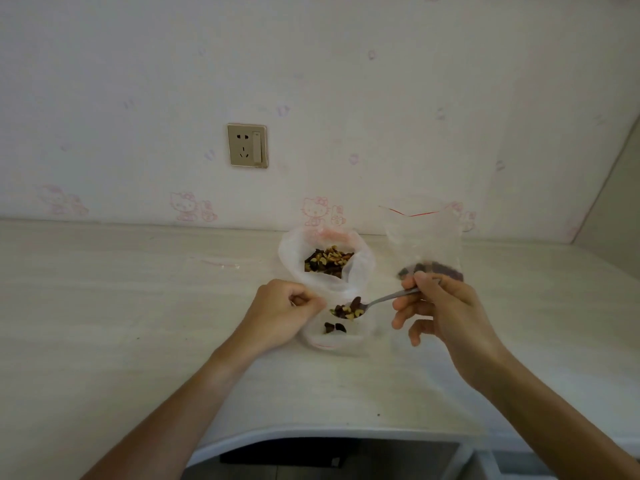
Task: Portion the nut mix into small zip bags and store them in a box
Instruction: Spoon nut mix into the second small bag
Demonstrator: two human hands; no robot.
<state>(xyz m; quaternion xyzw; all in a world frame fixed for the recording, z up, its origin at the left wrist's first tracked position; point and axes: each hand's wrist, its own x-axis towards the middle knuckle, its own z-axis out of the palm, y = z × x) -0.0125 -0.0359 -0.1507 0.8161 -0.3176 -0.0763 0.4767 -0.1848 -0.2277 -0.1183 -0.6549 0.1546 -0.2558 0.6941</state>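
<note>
Spoon [367, 306], heaped with nut mix and pinched in our right hand [446, 306], hovers over the small zip bag [337, 336] whose mouth our left hand [287, 306] pinches open; a tilt could spill nuts onto the counter [138, 323].

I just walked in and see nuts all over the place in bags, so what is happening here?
A person is portioning nut mix at a pale table. The right hand holds a spoon loaded with nuts over a small zip bag, whose mouth the left hand pinches open. Only a few pieces lie in that bag so far. Behind it stands the big open bag of nut mix, and another zip bag with some nuts stands to the right. No box is in view.
</note>
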